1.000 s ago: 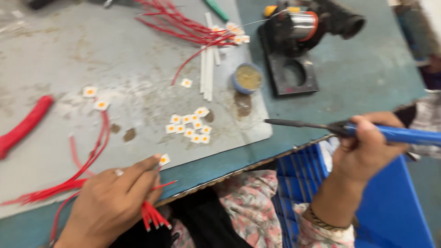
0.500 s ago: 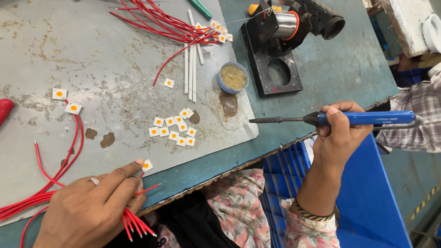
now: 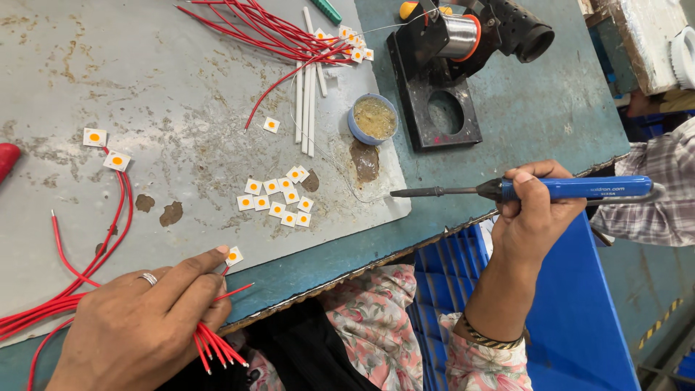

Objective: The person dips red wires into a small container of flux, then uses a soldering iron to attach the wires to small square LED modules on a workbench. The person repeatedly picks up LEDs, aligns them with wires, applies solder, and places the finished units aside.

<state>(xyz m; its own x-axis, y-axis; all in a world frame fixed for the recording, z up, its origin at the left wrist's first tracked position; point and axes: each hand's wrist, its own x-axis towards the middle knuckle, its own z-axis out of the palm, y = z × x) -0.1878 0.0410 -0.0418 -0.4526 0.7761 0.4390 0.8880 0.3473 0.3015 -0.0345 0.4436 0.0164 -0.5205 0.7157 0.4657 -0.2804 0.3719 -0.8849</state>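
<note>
Covering the teal counter [image 3: 550, 108], a scuffed, stained grey mat [image 3: 166, 123] carries small white square chips [image 3: 279, 199] with orange dots at its centre. Since half a second ago the view has edged nearer. At 7 o'clock the left hand [image 3: 137, 326] curls around red wires [image 3: 213, 344], fingertips pinching one chip [image 3: 233, 255]. At 3 o'clock the right hand [image 3: 532, 213] grips a blue-handled soldering iron [image 3: 521, 190], its tip pointing toward 9 o'clock.
</note>
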